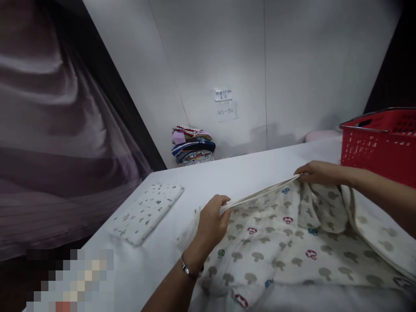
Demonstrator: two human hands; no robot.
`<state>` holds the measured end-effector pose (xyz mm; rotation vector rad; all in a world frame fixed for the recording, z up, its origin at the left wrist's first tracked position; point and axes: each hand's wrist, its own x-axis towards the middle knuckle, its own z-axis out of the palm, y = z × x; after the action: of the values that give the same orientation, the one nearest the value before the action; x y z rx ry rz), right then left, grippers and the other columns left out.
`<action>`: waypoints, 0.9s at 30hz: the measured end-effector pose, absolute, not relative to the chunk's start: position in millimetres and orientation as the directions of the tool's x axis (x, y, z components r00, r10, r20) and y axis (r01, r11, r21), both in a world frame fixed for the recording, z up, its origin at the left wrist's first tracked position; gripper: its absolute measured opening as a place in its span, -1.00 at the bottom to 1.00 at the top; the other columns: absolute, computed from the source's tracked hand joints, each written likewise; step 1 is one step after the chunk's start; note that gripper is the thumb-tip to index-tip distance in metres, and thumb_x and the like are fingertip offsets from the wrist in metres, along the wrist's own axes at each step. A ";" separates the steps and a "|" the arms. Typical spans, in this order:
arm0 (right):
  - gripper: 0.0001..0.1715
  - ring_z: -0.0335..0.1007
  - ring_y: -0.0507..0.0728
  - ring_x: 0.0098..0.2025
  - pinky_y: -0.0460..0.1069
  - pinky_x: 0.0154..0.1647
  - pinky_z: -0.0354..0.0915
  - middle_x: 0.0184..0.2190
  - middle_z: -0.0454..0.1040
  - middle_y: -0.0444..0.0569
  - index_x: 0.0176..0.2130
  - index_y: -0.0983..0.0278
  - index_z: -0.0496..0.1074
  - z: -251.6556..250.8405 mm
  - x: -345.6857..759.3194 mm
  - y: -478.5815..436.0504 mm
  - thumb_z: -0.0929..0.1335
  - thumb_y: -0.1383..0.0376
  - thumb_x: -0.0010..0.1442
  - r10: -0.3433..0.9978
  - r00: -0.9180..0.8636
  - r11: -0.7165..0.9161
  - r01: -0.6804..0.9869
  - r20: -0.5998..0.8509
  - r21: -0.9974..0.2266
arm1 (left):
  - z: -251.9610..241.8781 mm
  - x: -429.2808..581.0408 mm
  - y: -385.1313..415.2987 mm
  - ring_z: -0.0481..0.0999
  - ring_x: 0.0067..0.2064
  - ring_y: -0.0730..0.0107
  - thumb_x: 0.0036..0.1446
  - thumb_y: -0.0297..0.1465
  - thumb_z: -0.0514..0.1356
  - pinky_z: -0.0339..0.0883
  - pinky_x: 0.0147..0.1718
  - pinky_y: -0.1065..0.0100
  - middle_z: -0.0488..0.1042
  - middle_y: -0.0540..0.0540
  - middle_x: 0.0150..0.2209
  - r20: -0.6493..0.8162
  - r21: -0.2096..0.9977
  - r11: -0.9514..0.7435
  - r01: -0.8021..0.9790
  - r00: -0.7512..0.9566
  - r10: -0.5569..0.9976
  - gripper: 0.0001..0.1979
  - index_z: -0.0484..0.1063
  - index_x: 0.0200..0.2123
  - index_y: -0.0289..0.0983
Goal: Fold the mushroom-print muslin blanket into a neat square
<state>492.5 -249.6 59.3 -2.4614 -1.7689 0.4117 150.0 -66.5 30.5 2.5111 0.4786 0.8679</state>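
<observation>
From my end, the white counter (247,173) fills most of the view, running from the near edge away to a pale panelled wall (308,60) at the far side. Down the left hangs a dark purple curtain (48,130) with a soft sheen, its folds falling past the counter's left edge. The biggest thing on the counter is the mushroom-print cloth (276,247), cream with grey, red and blue mushrooms, which lies rumpled across the near right part and spills off toward the right edge of the view. Far right, a red plastic basket (380,147) with a metal handle stands on the counter just behind the right forearm. On the near left, well apart from the big cloth, a folded white cloth (146,212) with small dark prints lies flat. At the far edge, against the wall, I see a stack of folded clothes (193,145) in mixed colours. My left hand (212,216) is closed around the cloth's upper hem, pinching it between thumb and curled fingers near the middle of the counter. My right hand (316,172) pinches the same hem farther off and to the right, next to the basket, so the edge is stretched taut and lifted between the two hands. Two small paper notes (225,104) with handwriting are stuck on the wall above the stack. A thin metal bracelet (189,268) circles the left wrist.
</observation>
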 end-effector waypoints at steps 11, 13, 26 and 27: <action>-0.64 0.41 0.18 -0.32 -0.04 -0.30 0.22 -0.38 0.56 -0.03 -0.27 0.29 0.57 71.1 478.0 -262.3 0.26 0.21 0.05 0.925 0.267 -0.356 0.859 -0.271 -0.369 | 38.2 142.2 -65.2 0.44 -0.25 0.36 0.14 -0.39 0.10 0.23 -0.25 0.38 0.50 -0.03 -0.31 0.343 0.565 -0.800 0.202 0.824 0.450 -0.87 0.45 -0.33 -0.21; -0.63 0.40 0.17 -0.34 -0.05 -0.33 0.21 -0.40 0.55 -0.05 -0.25 0.29 0.56 68.9 474.6 -266.0 0.25 0.19 0.08 0.927 0.262 -0.353 0.849 -0.268 -0.392 | 41.3 142.1 -61.1 0.43 -0.28 0.37 0.14 -0.34 0.10 0.23 -0.29 0.40 0.50 -0.02 -0.33 0.327 0.649 -0.730 0.214 0.788 0.521 -0.85 0.44 -0.33 -0.23; -0.69 0.43 0.19 -0.36 -0.03 -0.39 0.24 -0.43 0.55 -0.02 -0.40 0.29 0.55 55.3 465.4 -267.8 0.29 0.18 -0.05 0.837 0.226 -0.462 0.780 -0.498 -0.422 | 19.3 146.1 -26.1 0.32 -0.40 0.43 0.03 -0.23 0.16 0.17 -0.38 0.41 0.40 0.02 -0.46 -0.092 0.851 -0.412 0.324 0.866 0.492 -0.78 0.41 -0.42 -0.29; -0.69 0.43 0.19 -0.36 -0.03 -0.39 0.24 -0.42 0.55 -0.02 -0.40 0.29 0.54 54.0 465.2 -266.1 0.29 0.19 -0.05 0.835 0.226 -0.463 0.782 -0.502 -0.418 | 17.3 146.3 -24.7 0.32 -0.40 0.44 0.03 -0.24 0.16 0.17 -0.38 0.41 0.40 0.02 -0.46 -0.105 0.854 -0.405 0.328 0.870 0.482 -0.78 0.41 -0.42 -0.29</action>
<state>465.2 -266.1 54.0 -2.3985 -1.5851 1.0622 146.3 -24.7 17.3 2.0280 0.5894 0.1916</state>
